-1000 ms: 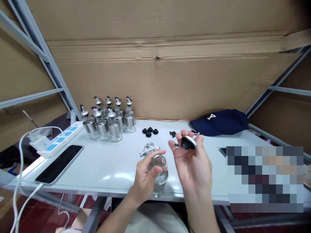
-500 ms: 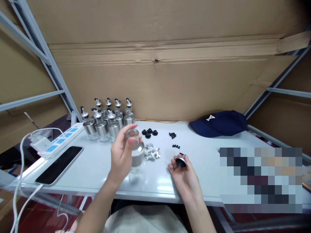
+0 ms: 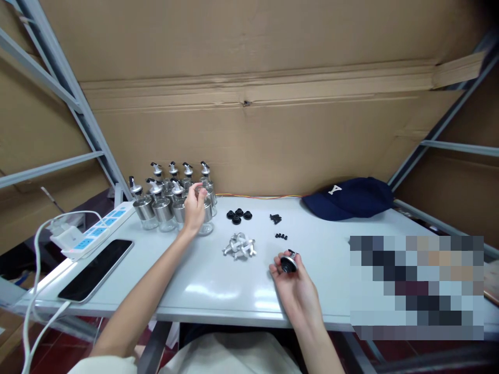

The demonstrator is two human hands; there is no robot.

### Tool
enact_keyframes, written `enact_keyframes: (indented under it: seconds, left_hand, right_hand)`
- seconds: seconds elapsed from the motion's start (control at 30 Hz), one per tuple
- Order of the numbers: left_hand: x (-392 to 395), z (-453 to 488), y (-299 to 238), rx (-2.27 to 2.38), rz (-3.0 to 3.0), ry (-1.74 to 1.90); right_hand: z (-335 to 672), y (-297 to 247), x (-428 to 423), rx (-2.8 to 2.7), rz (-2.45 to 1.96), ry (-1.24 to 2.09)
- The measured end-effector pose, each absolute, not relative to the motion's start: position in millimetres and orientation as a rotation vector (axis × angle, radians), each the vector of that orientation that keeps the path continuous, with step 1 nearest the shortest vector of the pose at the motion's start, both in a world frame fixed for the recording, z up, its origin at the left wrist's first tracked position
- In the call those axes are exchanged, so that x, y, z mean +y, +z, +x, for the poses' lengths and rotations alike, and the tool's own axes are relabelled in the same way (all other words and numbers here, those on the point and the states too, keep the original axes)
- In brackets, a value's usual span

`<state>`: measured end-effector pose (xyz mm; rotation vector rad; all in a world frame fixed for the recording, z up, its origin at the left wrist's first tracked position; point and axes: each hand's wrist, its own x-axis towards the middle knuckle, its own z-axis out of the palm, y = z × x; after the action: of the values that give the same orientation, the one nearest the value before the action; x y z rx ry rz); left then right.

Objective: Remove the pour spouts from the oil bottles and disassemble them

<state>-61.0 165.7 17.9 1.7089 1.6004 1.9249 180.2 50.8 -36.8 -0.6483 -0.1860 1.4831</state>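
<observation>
My left hand (image 3: 194, 209) is stretched out to the back left of the white table (image 3: 187, 270). Its fingers wrap a glass bottle with a steel sleeve (image 3: 205, 214), which stands on the table beside a cluster of several capped bottles (image 3: 163, 200). My right hand (image 3: 293, 283) rests near the front edge and pinches a round silver and black cap (image 3: 289, 263). A small heap of silver spout parts (image 3: 239, 245) lies between my hands.
Three black rubber rings (image 3: 237, 214) and small black bits (image 3: 277, 219) lie mid-table. A navy cap (image 3: 351, 197) sits at the back right. A phone (image 3: 96, 262) and a power strip (image 3: 93, 228) with white cables are at the left. Cardboard walls the back.
My left hand carried the uncapped bottle from in front of me to the back left and set it beside the capped bottles. My right hand lowered the cap to the table.
</observation>
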Motion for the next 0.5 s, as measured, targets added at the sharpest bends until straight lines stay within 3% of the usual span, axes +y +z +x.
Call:
enact_keyframes:
  seconds: [0.3,0.5]
  left_hand:
    - [175,-69,7,1.707,1.779,1.896]
    - [143,-45,33,1.524,2.079,2.193]
  right_hand:
    - [179,-31,50,-0.062,-0.653,1.5]
    - [178,-36,48,-0.14,-0.684,1.453]
